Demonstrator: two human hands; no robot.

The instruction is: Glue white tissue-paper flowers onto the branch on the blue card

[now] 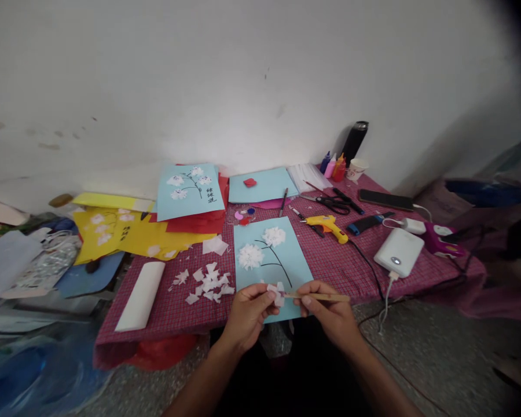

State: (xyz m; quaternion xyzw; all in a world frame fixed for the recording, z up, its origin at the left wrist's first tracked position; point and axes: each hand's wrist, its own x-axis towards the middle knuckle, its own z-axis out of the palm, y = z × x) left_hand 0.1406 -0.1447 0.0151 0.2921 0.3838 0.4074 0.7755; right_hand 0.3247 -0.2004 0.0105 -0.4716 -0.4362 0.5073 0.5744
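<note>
Pinched between the thumb and fingers of my left hand [250, 313] is a small white tissue paper piece [277, 293]. My right hand [330, 313] grips a thin wooden stick [336, 297], its tip pointing left and meeting the paper piece. Both hands are over the lower part of a light blue sheet [301, 260]. Two fluffy white paper flowers, a left flower [250, 256] and an upper flower [273, 236], lie on it along a drawn black stem [281, 265]. Left of the sheet is a loose pile of white paper scraps [211, 284].
A yellow glue gun [323, 222], black scissors [330, 204] and a white power bank [398, 252] with cables lie to the right. Paint bottles [339, 168], a paper cup [356, 169] and a black flask [356, 139] stand behind. At left are a finished flower picture [191, 194] and a white roll [141, 295].
</note>
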